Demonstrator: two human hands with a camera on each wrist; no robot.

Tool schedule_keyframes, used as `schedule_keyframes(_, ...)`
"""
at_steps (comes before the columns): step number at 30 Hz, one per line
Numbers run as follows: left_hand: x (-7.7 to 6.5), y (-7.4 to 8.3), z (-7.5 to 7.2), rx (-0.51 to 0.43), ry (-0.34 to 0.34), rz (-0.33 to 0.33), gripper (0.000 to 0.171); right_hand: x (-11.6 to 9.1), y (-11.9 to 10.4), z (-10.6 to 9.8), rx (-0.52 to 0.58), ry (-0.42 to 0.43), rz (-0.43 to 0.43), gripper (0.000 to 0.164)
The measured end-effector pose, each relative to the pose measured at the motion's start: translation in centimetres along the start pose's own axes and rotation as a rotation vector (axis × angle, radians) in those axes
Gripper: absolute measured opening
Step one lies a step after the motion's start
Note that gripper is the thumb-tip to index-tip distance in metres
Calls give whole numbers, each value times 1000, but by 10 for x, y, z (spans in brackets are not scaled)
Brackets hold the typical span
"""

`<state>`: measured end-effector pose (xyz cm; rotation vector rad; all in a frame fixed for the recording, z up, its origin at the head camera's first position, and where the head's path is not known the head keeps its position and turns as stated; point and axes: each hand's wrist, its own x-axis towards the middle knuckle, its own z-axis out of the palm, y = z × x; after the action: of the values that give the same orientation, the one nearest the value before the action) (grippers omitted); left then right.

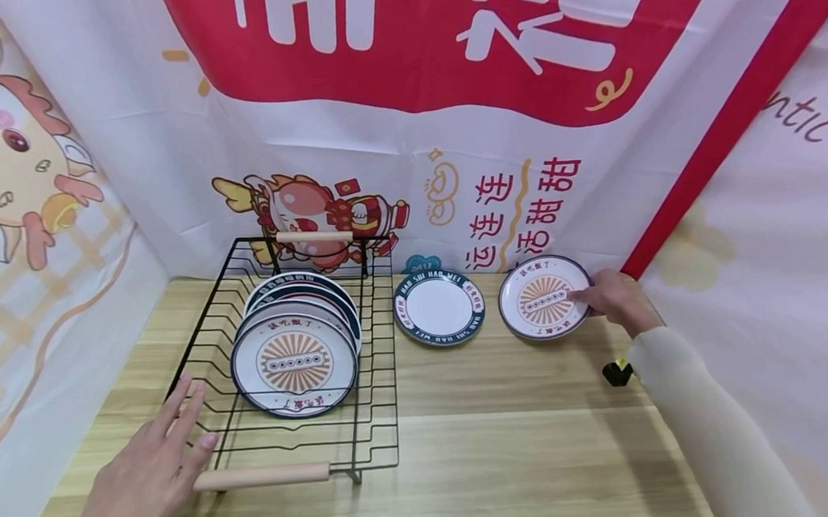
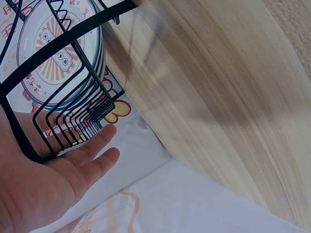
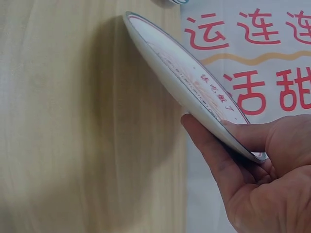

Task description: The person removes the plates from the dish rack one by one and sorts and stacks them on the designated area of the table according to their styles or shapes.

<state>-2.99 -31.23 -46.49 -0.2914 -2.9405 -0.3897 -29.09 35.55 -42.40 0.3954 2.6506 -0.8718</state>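
The bench (image 1: 497, 459) has a tilted plate (image 1: 541, 298) near its far right corner, the right hand's (image 1: 619, 300) fingers (image 3: 211, 150) and thumb clamped on one side of its rim; so lopsided a pinch could, I'd say, let it twist and clip the neighbouring plate (image 1: 440, 307). The left hand (image 1: 143, 481), fingers apart beside the dish rack (image 1: 264, 476), might jog it and rattle the racked plates (image 1: 295, 366).

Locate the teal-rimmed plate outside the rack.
In the head view, the teal-rimmed plate is near the centre, between the wire rack and the sunburst plate in the right hand.
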Motion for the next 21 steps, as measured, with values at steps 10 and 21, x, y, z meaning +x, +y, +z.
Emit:
schedule_keyframes(10,-1,1,-1,-10,-1,-8,69,15,16,17,138,50,5,36)
schedule_keyframes(21,-1,1,-2,0,-17,-25,71,28,42,27,34,93,44,34)
